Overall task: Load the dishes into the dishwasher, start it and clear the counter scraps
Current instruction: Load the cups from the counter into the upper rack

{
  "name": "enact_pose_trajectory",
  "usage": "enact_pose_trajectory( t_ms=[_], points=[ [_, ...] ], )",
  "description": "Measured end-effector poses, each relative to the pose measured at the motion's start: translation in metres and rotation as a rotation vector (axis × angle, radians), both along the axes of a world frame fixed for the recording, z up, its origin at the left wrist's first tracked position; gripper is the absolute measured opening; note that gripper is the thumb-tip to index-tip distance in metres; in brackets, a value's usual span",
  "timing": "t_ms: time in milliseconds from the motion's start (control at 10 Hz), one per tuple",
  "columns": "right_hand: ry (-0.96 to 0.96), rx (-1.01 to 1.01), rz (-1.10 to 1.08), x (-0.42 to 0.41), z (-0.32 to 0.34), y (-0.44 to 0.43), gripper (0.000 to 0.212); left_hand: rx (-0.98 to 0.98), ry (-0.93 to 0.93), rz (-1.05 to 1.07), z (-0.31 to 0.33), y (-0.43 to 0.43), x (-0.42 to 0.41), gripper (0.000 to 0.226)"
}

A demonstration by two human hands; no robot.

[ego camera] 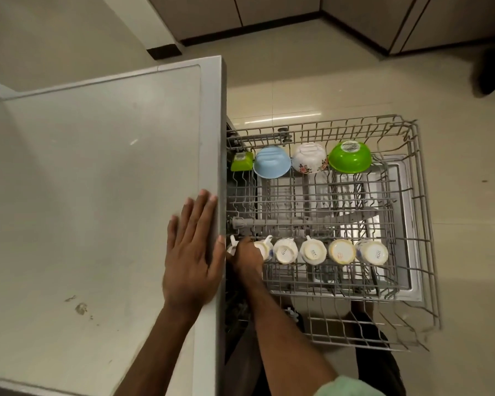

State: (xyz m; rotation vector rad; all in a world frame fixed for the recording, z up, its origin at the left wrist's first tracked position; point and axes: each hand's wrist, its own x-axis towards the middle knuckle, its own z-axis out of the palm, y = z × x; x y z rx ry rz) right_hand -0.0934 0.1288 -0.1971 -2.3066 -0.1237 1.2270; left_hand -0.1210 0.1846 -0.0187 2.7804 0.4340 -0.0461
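Note:
The dishwasher's grey wire upper rack [417, 178] is pulled out over the open door. Along its far side lie upturned bowls: a small green container [241, 161], a blue bowl [271, 162], a white flowered bowl [309, 158] and a green bowl [350, 157]. A row of several upturned white cups [313, 252] fills the near side. My right hand [245, 257] is down in the rack at the left end of that row, fingers closed around a white cup [265, 248]. My left hand [193, 250] rests flat, fingers spread, on the dishwasher's top edge.
The grey dishwasher top [97, 181] fills the left, with small scraps and stains [80, 308] near its front. Beige floor tiles lie beyond the rack, with cabinet fronts [283, 12] at the far side. A dark object [492, 72] sits on the floor at the right edge.

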Motion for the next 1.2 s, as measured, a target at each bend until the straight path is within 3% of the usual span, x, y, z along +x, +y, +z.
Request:
enact_pose_trajectory(
  t_ms=[100,400,1200],
  points=[
    [-0.023,-0.022,0.061,0.002,-0.005,0.001,0.064,0.003,0.005,0.002,0.000,0.000,0.000,0.063],
    [-0.085,-0.042,0.207,0.007,-0.012,-0.003,0.042,-0.002,0.002,0.002,-0.001,0.001,0.000,0.064],
    [-0.252,-0.024,0.336,0.002,-0.027,-0.025,0.023,-0.011,-0.025,0.013,-0.002,0.000,0.000,0.063]
  ],
)
